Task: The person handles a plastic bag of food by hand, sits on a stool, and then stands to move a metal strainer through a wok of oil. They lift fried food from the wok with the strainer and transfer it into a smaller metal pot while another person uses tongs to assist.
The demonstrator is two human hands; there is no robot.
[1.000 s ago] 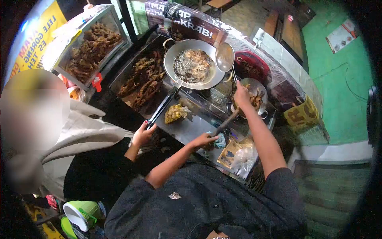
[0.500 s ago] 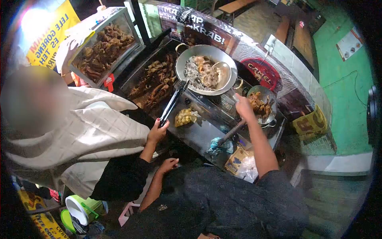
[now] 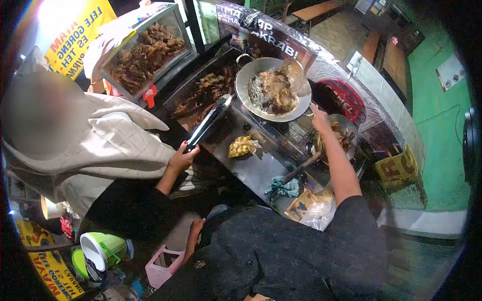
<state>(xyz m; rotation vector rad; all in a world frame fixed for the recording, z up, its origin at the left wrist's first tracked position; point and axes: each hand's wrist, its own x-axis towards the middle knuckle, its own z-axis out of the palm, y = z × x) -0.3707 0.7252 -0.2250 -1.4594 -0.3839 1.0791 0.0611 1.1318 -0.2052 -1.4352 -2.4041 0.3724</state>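
Observation:
My right hand (image 3: 320,119) is closed around the handle of a ladle beside the wok. The ladle's bowl (image 3: 294,74) is raised and tilted at the wok's far right rim. Inside the metal wok (image 3: 241,91), pieces of food (image 3: 276,90) fry in bubbling oil. My left hand (image 3: 196,227) hangs low near my body, its fingers curled, and I see nothing in it. A co-worker's hand (image 3: 183,158) on the left holds metal tongs (image 3: 208,120) pointed toward the wok's left side.
Fried pieces (image 3: 201,95) lie on the left tray, more in a glass case (image 3: 145,57). A bag of yellow pieces (image 3: 242,147), a blue-green cloth (image 3: 284,186) and a cardboard box (image 3: 299,204) sit on the counter. A smaller pan (image 3: 346,125) stands right of the wok.
The ladle's bowl has come up from the food to the wok's far right rim and tilted. My left hand has moved lower. The co-worker's tongs have shifted left, away from the wok.

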